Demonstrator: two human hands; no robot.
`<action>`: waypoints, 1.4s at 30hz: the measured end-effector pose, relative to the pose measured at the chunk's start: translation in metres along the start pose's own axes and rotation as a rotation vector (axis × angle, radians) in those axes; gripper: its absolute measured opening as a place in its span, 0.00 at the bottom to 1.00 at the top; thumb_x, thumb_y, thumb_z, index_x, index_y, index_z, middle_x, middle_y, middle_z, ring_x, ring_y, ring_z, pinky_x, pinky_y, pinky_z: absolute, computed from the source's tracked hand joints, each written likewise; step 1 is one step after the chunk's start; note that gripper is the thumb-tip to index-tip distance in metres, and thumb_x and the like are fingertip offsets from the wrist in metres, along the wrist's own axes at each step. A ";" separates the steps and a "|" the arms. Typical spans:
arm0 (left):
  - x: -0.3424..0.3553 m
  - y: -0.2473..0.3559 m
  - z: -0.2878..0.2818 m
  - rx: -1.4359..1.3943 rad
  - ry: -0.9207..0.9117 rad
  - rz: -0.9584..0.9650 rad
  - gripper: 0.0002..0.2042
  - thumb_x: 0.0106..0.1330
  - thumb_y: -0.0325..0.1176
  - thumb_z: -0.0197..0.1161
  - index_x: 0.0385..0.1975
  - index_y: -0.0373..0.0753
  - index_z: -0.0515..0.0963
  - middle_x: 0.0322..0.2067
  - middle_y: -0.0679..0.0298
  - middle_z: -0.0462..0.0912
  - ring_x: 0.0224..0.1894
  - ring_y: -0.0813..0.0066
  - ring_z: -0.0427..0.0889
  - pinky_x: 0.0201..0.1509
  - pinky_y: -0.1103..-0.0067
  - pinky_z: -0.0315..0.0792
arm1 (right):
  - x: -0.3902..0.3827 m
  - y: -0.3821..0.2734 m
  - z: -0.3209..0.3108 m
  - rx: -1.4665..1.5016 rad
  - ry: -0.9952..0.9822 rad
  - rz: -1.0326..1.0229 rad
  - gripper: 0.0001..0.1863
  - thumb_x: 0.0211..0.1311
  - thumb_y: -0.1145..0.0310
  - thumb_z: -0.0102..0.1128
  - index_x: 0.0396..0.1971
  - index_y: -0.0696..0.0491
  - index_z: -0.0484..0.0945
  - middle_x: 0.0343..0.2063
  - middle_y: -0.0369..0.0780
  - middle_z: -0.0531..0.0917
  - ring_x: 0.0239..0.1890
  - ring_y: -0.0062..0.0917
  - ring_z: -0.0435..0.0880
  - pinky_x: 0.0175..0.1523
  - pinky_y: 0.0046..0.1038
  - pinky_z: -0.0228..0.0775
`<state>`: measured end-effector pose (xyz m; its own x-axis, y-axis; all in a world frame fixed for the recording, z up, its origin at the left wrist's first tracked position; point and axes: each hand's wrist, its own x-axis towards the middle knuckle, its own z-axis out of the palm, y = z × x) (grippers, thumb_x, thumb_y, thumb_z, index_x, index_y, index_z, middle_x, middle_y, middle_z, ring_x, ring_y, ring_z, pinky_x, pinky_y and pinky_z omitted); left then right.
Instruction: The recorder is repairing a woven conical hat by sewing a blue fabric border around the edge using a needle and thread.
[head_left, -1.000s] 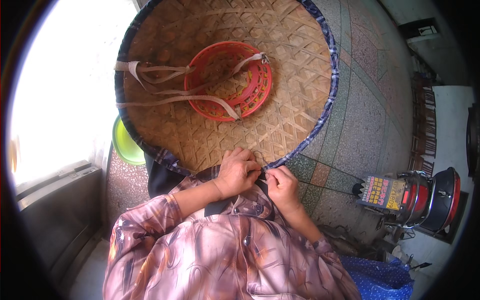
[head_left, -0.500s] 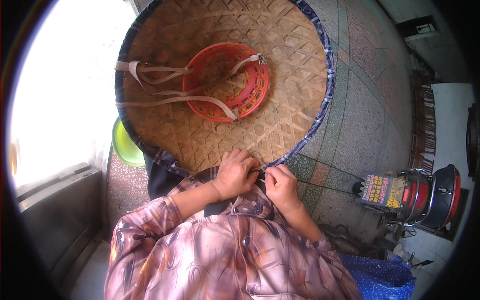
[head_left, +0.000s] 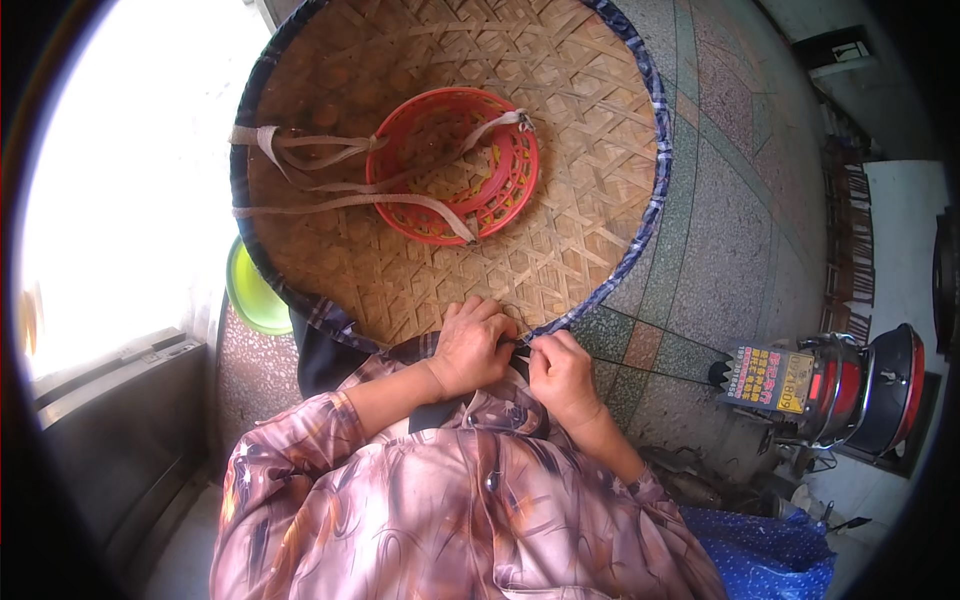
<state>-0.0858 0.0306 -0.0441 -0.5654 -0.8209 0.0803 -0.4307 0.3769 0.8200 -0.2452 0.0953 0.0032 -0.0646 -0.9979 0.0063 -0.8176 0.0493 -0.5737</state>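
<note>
Both hands are closed in small pinches: the right hand (head_left: 565,378) nips the dark blue plaid cloth binding (head_left: 662,150) between thumb and bent forefinger, and the left hand (head_left: 468,347), its fingers curled over the near edge, grips the same binding just beside it. Whether a needle or thread sits between the fingertips is too small to tell. The binding wraps the rim of a large, round, shallow basket of woven tan bamboo (head_left: 585,200), whose near edge lies against the person's lap. To the left of the left hand the cloth looks bunched and looser, so it could slip off the rim or pucker if either pinch slackens; a sharp tip hidden there might prick a finger, since the hands work so close together. Inside the bamboo basket rests a small red openwork plastic basket (head_left: 527,185), with beige cloth straps (head_left: 350,203) trailing over it from the left rim; tipping the large basket could slide it. Beyond, a bright green round plastic basin (head_left: 255,292) stands at left, and a black-and-red motorbike (head_left: 832,388) at right.
</note>
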 end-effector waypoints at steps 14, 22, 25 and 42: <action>0.003 -0.005 -0.001 -0.009 0.030 0.036 0.05 0.46 0.30 0.66 0.25 0.45 0.82 0.31 0.67 0.78 0.43 0.64 0.74 0.45 0.70 0.64 | -0.006 0.016 0.018 -0.026 0.122 -0.120 0.03 0.54 0.77 0.59 0.29 0.54 0.76 0.27 0.44 0.77 0.27 0.42 0.79 0.32 0.38 0.72; -0.001 -0.011 0.000 -0.028 0.069 0.079 0.05 0.45 0.28 0.68 0.23 0.45 0.82 0.31 0.69 0.77 0.40 0.66 0.74 0.44 0.70 0.64 | -0.001 0.006 0.015 -0.115 0.076 -0.149 0.03 0.55 0.75 0.59 0.26 0.54 0.73 0.26 0.43 0.75 0.27 0.40 0.79 0.31 0.37 0.73; -0.001 -0.012 -0.011 0.019 0.069 0.109 0.05 0.45 0.29 0.68 0.23 0.45 0.82 0.31 0.69 0.77 0.40 0.66 0.74 0.44 0.70 0.64 | 0.000 -0.005 0.002 -0.181 0.009 -0.127 0.03 0.56 0.74 0.58 0.26 0.54 0.73 0.26 0.44 0.76 0.27 0.39 0.80 0.32 0.37 0.74; -0.002 -0.010 -0.025 0.151 0.116 0.173 0.02 0.46 0.30 0.65 0.20 0.44 0.80 0.31 0.67 0.77 0.40 0.65 0.74 0.45 0.69 0.65 | 0.029 -0.020 0.001 -0.372 -0.255 -0.173 0.05 0.49 0.70 0.59 0.26 0.54 0.74 0.27 0.45 0.80 0.27 0.40 0.84 0.32 0.37 0.77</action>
<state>-0.0628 0.0177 -0.0387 -0.5591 -0.7790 0.2836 -0.4395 0.5686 0.6954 -0.2297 0.0656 0.0138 0.1946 -0.9690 -0.1523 -0.9562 -0.1528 -0.2497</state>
